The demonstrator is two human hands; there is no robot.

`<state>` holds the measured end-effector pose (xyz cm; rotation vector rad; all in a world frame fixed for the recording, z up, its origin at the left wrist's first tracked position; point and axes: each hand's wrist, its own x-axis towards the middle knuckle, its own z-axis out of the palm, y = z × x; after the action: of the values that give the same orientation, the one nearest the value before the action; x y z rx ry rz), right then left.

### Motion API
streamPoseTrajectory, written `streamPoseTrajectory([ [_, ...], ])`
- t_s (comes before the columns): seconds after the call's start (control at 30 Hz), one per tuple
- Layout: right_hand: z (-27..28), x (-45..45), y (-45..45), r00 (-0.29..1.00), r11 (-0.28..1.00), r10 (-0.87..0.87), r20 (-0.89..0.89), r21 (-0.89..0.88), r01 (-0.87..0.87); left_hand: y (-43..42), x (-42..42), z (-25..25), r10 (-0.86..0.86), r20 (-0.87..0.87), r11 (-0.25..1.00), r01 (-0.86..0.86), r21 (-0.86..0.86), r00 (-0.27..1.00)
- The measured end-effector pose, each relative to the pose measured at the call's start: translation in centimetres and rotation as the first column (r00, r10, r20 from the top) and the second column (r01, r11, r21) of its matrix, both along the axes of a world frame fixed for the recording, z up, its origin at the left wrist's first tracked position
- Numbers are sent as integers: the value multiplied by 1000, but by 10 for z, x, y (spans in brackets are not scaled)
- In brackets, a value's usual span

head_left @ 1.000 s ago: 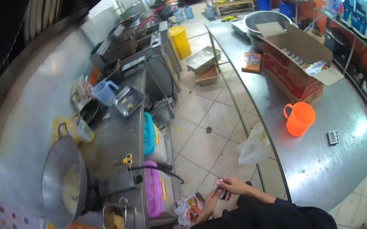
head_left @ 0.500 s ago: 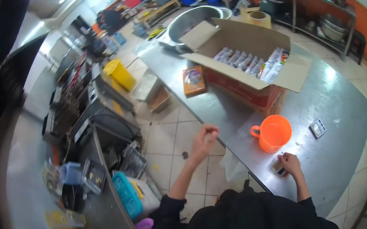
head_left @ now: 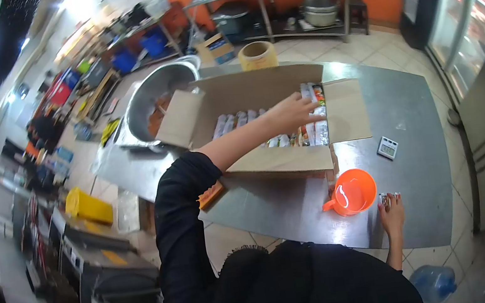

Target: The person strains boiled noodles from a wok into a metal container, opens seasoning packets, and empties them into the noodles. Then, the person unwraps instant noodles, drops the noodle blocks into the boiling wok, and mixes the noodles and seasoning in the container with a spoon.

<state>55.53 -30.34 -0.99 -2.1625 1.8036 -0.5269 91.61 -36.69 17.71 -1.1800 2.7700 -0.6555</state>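
Observation:
My left hand [head_left: 296,111] reaches over the open cardboard box [head_left: 282,161], fingers apart above the row of shiny packets [head_left: 319,130] at its right end. On the metal table [head_left: 422,186], my right hand [head_left: 391,210] rests on a small packet [head_left: 384,197], fingers curled over it. Just left of that hand stands an orange mug [head_left: 354,191], its handle toward the lower left. A small white digital timer [head_left: 387,147] lies above my right hand, to the right of the box.
A large metal pot [head_left: 152,99] stands at the table's far left end. Behind the box is a yellowish round container [head_left: 257,55]. Glass-door fridges [head_left: 466,21] stand at the right. A blue water bottle [head_left: 433,283] is on the floor beyond the near edge.
The view has swung right. My left hand has moved from beside the table's edge to over the box. My right hand stays at the small packet on the table, near the mug.

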Motion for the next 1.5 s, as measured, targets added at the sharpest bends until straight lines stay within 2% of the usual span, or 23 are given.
streamPoseTrajectory([
  [0.03, 0, 4, 9, 999, 999, -25, -26, -47, 23, -5, 0, -10, -153, 40, 988, 154, -21, 987],
  [0.07, 2, 9, 18, 998, 997, -61, -33, -48, 59, -9, -2, -22, -193, 53, 980, 191, 49, 980],
  [0.13, 5, 18, 35, 984, 985, -160, 74, 80, 154, -15, 4, -38, -262, 33, 965, 261, 18, 965],
  [0.2, -4, 18, 49, 973, 975, -214, 92, 75, 207, -24, 12, -53, -326, -40, 945, 326, -7, 945],
  [0.33, -3, 26, 69, 948, 948, -310, 67, 93, 303, -20, 18, -37, -329, -80, 929, 338, 153, 941],
  [0.47, -5, 29, 74, 935, 938, -346, 77, 56, 342, -19, 18, -18, -468, -92, 879, 473, 52, 879],
  [0.53, 0, 32, 70, 933, 938, -345, 100, 63, 340, -18, 21, -10, -308, -14, 906, 298, 301, 951],
  [0.67, 10, 34, 54, 941, 954, -301, 155, 41, 298, -3, 45, 28, -201, -272, 962, 243, 128, 941],
  [0.77, 21, 33, 38, 937, 971, -223, 270, -25, 238, 34, 64, 68, -22, -534, 997, 59, 54, 845],
  [0.83, 26, 32, 21, 885, 951, -246, 396, -76, 299, 67, 67, 84, 175, -662, 982, -174, 69, 729],
  [0.9, 46, 36, 5, 848, 961, -201, 490, -67, 267, 96, 70, 82, 226, -704, 960, -277, 44, 673],
  [0.97, 77, 43, -9, 807, 974, -148, 572, -57, 220, 122, 65, 68, 299, -916, 945, -216, 245, 268],
  [1.0, 96, 50, -14, 819, 966, 9, 574, -215, 140, 143, 53, 64, 412, -906, 877, -315, 364, 101],
  [1.03, 112, 56, -18, 815, 928, 169, 554, -369, 59, 159, 43, 53, 381, -920, 873, -291, 391, -93],
  [1.07, 123, 61, -20, 809, 927, 214, 547, -376, 8, 174, 26, 49, 331, -913, 892, -235, 385, -240],
  [1.13, 142, 72, -21, 647, 829, 527, 551, -502, -248, 200, -5, 25, 223, -836, 928, -155, 340, -501],
  [1.2, 153, 87, -13, 327, 664, 736, 592, -539, -518, 225, -37, -10, 153, -706, 942, -113, 315, -692],
  [1.27, 149, 101, 1, 79, 471, 764, 640, -469, -747, 243, -86, -29, 48, -652, 924, -215, 317, -756],
  [1.3, 143, 106, 7, -27, 297, 787, 617, -416, -859, 253, -111, -38, -7, -610, 911, -257, 323, -792],
  [1.37, 132, 110, 38, -144, 177, 659, 738, -339, -924, 272, -152, -57, 59, -579, 825, -287, 488, -813],
  [1.4, 129, 111, 56, -200, 83, 650, 734, -330, -941, 284, -173, -68, -26, -570, 798, -361, 484, -821],
  [1.47, 121, 110, 85, -44, 93, 514, 856, -107, -990, 303, -209, -94, -95, -580, 695, -472, 543, -809],
  [1.5, 114, 108, 99, -93, -5, 524, 847, -106, -994, 321, -226, -102, -184, -576, 656, -536, 531, -796],
])
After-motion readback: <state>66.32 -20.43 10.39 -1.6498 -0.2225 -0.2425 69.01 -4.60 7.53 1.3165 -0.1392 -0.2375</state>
